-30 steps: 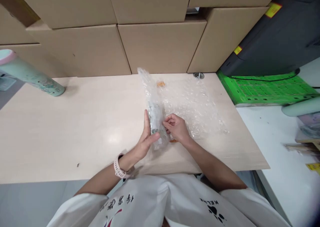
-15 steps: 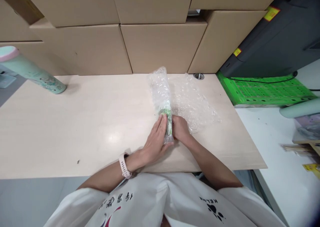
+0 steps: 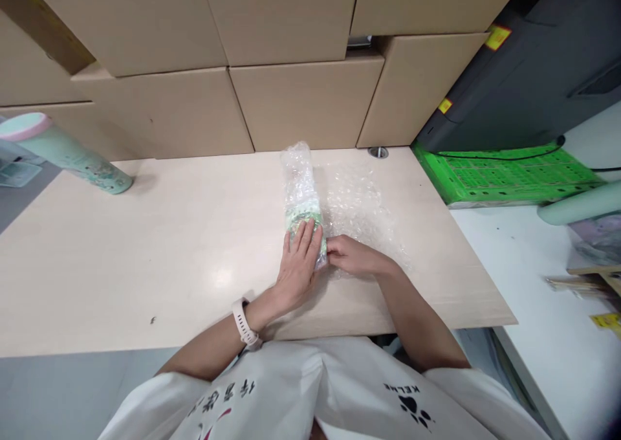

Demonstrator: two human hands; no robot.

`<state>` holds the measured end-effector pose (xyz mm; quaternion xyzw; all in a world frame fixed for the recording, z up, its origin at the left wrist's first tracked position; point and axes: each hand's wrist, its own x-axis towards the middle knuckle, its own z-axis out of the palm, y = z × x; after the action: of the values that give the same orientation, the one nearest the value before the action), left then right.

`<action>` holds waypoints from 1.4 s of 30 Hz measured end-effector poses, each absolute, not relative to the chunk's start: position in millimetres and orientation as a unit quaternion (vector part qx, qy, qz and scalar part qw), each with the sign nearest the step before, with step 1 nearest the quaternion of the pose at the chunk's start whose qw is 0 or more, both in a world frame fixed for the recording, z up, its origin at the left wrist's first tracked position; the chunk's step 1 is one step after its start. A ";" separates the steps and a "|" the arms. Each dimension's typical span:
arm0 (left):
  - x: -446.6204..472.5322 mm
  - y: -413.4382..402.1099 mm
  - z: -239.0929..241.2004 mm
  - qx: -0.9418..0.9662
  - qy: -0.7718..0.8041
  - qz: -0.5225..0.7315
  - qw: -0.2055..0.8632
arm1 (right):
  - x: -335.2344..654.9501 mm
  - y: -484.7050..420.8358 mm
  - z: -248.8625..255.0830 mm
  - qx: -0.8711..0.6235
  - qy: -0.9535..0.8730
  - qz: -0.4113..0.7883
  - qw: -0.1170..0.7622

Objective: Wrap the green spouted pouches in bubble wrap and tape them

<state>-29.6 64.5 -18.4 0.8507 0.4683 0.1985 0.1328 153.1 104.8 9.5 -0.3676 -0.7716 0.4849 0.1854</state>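
Observation:
A green patterned item (image 3: 305, 215) lies on the table, partly inside clear bubble wrap (image 3: 298, 175); its exact kind is hidden by the wrap and my hand. The wrap stretches away from me beyond the item, and a flat sheet of it spreads to the right. My left hand (image 3: 298, 265) rests on top of the item with its fingers stretched out, pressing it down. At the item's right edge, my right hand (image 3: 350, 254) pinches the bubble wrap between curled fingers.
Stacked cardboard boxes (image 3: 305, 107) wall off the table's back edge. A mint tumbler (image 3: 92, 165) stands at the left. To the right are a green plastic pallet (image 3: 514, 175), a dark grey machine (image 3: 528, 90) and a white side surface (image 3: 538, 285).
The wrapped item has turned so its green printed face shows more. My left hand now lies flatter on it. My right hand has drawn slightly outward, its fingers pinching at the edge.

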 end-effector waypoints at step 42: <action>-19.6 69.3 -14.9 0.896 0.417 0.152 0.029 | 133.2 103.7 -0.8 -0.464 -0.670 0.520 0.255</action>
<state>-19.6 69.3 -14.9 0.8958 0.4166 0.1522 0.0290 133.2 103.7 -0.8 -0.4640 -0.6700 0.5202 0.2553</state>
